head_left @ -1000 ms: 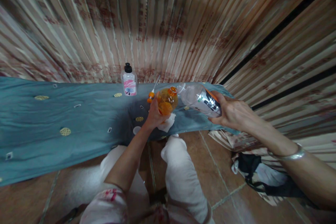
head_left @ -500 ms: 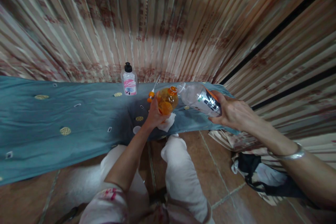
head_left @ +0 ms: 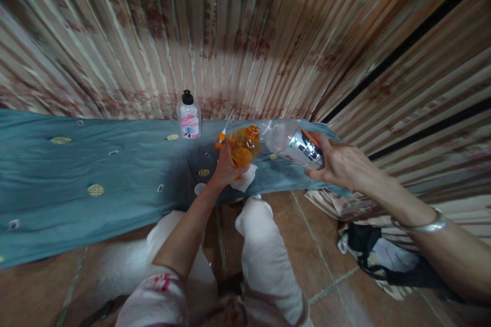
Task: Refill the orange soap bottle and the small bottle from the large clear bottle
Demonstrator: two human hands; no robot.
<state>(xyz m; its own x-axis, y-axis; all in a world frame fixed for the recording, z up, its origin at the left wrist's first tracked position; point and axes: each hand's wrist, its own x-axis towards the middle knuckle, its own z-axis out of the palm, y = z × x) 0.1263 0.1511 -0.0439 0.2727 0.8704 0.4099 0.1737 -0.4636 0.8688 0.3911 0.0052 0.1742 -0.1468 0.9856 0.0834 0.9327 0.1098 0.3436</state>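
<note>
My left hand (head_left: 227, 166) is closed around an orange see-through bottle (head_left: 246, 145), whose uncapped neck points up. My right hand (head_left: 333, 158) grips a clear plastic bottle (head_left: 291, 142) with a silver and black label, tipped on its side. The mouth of the clear bottle is close beside the neck of the orange one; whether they touch I cannot tell. Beyond my left fingers lies an orange pump top (head_left: 221, 139) with its thin tube. Under the orange bottle is a crumpled white tissue (head_left: 244, 180). A round, pale cap-like disc (head_left: 200, 189) is near my left wrist.
Against the curtain (head_left: 215, 61) stands a clear bottle with a black cap and pink label (head_left: 190, 121). Teal patterned cloth (head_left: 130, 163) covers the long surface. Dark and white fabric (head_left: 391, 255) lies on the tiled floor (head_left: 307, 235) at the right.
Hardly anything differs. Both hands keep their hold, and the clear bottle stays tipped at the orange bottle's neck.
</note>
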